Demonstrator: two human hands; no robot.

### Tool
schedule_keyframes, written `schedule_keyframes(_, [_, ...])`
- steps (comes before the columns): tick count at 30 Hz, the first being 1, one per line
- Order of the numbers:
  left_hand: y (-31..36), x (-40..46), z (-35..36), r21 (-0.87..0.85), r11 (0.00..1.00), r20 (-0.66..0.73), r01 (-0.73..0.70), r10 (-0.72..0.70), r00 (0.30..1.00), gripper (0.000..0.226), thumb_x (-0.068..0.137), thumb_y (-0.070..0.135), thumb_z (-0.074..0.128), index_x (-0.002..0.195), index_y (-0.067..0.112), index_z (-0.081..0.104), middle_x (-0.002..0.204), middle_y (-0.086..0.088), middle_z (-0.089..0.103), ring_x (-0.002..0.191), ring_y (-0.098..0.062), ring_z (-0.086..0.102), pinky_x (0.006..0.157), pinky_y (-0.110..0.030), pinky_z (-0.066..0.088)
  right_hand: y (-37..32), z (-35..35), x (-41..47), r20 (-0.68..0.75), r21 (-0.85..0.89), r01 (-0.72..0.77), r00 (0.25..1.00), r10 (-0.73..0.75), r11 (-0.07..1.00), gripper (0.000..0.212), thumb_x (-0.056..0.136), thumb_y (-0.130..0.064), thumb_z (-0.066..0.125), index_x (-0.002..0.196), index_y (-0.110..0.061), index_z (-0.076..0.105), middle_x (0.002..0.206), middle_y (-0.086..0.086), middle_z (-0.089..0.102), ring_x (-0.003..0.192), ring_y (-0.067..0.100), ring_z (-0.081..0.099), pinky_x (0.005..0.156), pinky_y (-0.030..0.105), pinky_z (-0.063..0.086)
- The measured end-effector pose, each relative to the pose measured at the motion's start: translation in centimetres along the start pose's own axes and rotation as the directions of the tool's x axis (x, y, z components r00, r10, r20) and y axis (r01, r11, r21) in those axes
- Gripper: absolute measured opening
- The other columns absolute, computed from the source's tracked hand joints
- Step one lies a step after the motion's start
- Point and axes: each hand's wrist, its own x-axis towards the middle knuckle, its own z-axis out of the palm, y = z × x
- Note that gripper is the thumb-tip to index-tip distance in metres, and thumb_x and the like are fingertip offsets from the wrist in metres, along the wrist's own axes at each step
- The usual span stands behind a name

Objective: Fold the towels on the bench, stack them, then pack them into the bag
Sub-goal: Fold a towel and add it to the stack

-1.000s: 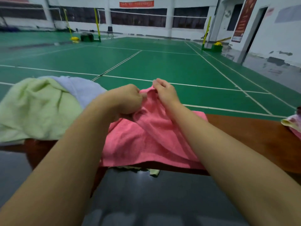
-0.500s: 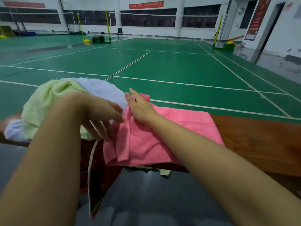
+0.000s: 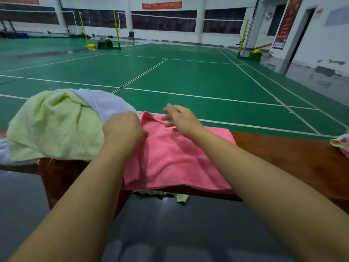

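A: Towels, L to R? What changed?
B: Crumpled pale green terry towel (image 3: 54, 127) over a white one (image 3: 107, 104), far left of brown wooden bench (image 3: 294, 159). Left hand (image 3: 123, 127), fingers curled under; grasp can't tell. It was off the front edge 0.5 s ago, now on the folded pink terry towel (image 3: 175, 157), long axis along bench, lying flat, bench middle. Right hand (image 3: 182, 118) hovers, fingers loose, holding nothing.

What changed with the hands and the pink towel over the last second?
Both hands let go of the bunched far edge; the pink towel now lies folded flat on the bench. The left hand rests curled at its left edge, the right hand hovers open above it. The green towel pile stayed put.
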Motion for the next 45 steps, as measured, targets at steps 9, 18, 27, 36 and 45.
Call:
schedule_keyframes(9, [1.0,0.5,0.6,0.004,0.994,0.068,-0.112,0.112,0.991,0.030,0.096,0.041,0.055,0.095,0.012,0.058,0.098,-0.012,0.063,0.099,-0.035,0.063,0.075,-0.033,0.042,6.3,-12.0,-5.5,-0.393,-0.775,-0.487,0.871,0.296,0.404,0.048,0.091,-0.059,0.057,0.113,-0.017,0.064,0.128,0.011,0.064,0.117,0.033,0.061,0.084,0.038,0.046])
schedule_keyframes(18, [1.9,0.9,0.6,-0.282,0.957,-0.009,-0.070,0.070,0.997,0.042,0.098,0.039,0.053,0.111,0.000,0.056,0.113,-0.028,0.066,0.098,-0.043,0.060,0.080,-0.041,0.045,8.1,-12.6,-5.6,-0.463,-0.573,-0.444,0.869,0.174,0.690,0.040,0.100,-0.043,0.051,0.115,-0.006,0.054,0.123,0.021,0.064,0.112,0.040,0.060,0.082,0.040,0.044])
schedule_keyframes(27, [5.3,1.8,3.1,-0.769,0.637,0.129,0.047,0.083,0.988,0.022,0.104,0.021,0.051,0.117,0.009,0.065,0.113,-0.012,0.068,0.098,-0.027,0.065,0.090,-0.039,0.054,11.1,-18.9,-9.1,-0.568,-0.338,-0.371,0.813,0.127,0.865,0.026,0.089,-0.036,0.075,0.101,-0.017,0.062,0.105,0.001,0.061,0.101,0.022,0.058,0.086,0.033,0.044])
schedule_keyframes(36, [9.4,0.6,4.3,-0.869,0.038,0.469,0.493,0.381,0.797,0.026,0.099,-0.006,0.048,0.112,0.005,0.066,0.091,-0.007,0.063,0.075,-0.011,0.056,0.060,-0.017,0.056,12.8,-26.0,-11.5,-0.600,0.157,-0.229,0.750,0.277,0.961,0.020,0.088,-0.026,0.078,0.104,-0.014,0.077,0.107,0.005,0.075,0.096,0.017,0.065,0.089,0.033,0.053])
schedule_keyframes(45, [10.4,-0.9,4.4,-0.681,0.115,0.703,0.723,0.381,0.601,0.012,0.098,-0.002,0.053,0.102,0.007,0.060,0.086,-0.014,0.068,0.078,-0.015,0.062,0.074,-0.019,0.053,12.6,-29.7,-12.2,-0.624,0.409,-0.070,0.706,0.335,0.910,0.013,0.084,-0.028,0.080,0.096,-0.023,0.078,0.109,-0.003,0.076,0.110,0.020,0.066,0.097,0.038,0.053])
